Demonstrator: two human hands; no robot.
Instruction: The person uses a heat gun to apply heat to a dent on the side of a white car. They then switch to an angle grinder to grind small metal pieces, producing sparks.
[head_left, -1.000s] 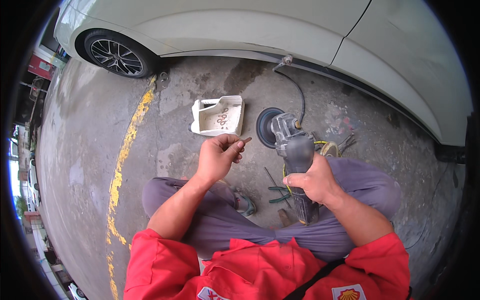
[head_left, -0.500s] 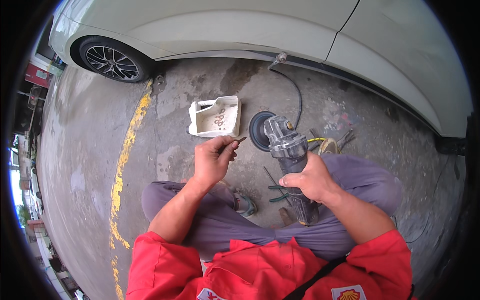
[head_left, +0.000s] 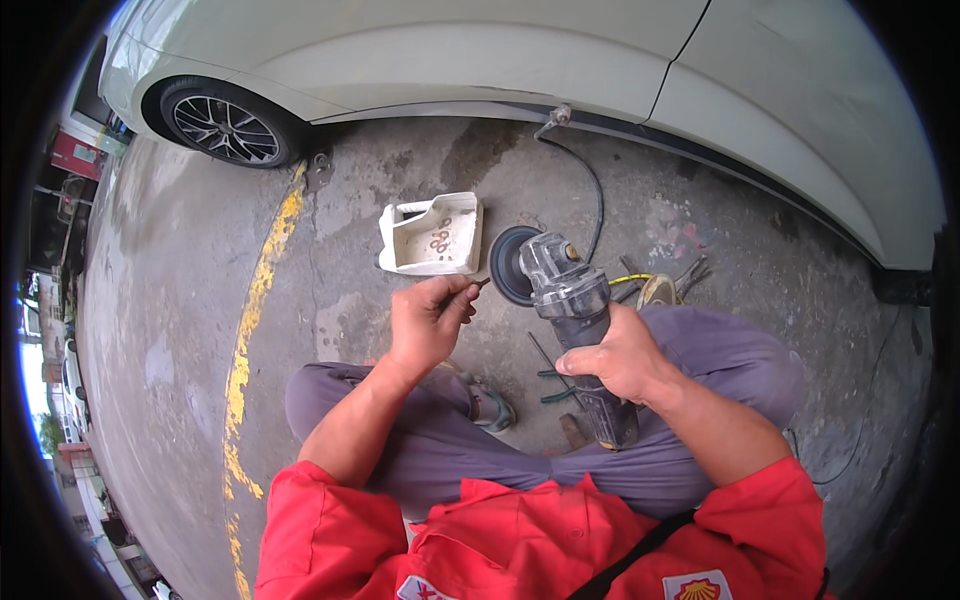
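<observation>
My right hand [head_left: 620,352] is wrapped round the body of a dark grey angle grinder [head_left: 575,290], its thumb lying along the top. The grinder's round dark disc [head_left: 513,265] faces left. In a pinch between thumb and forefinger, my left hand [head_left: 432,318] holds a small thin brownish metal piece [head_left: 482,282]. Its tip points at the disc and is close to the rim; whether they touch I cannot tell. Just beyond my left hand lies a cut-open white plastic jug [head_left: 400,262], with several small copper-coloured rings [head_left: 440,238] inside.
A pale car [head_left: 450,60] with a wheel [head_left: 225,125] stands along the far side. A black hose [head_left: 597,190] runs down from its sill. Green-handled pliers [head_left: 558,396] and a rod lie between my legs. More tools [head_left: 690,275] lie beside my right knee. A yellow line [head_left: 255,320] crosses the concrete at left.
The grinder has shifted slightly left, bringing its disc nearer to the metal piece. My left hand has stayed almost in place, still pinching the piece.
</observation>
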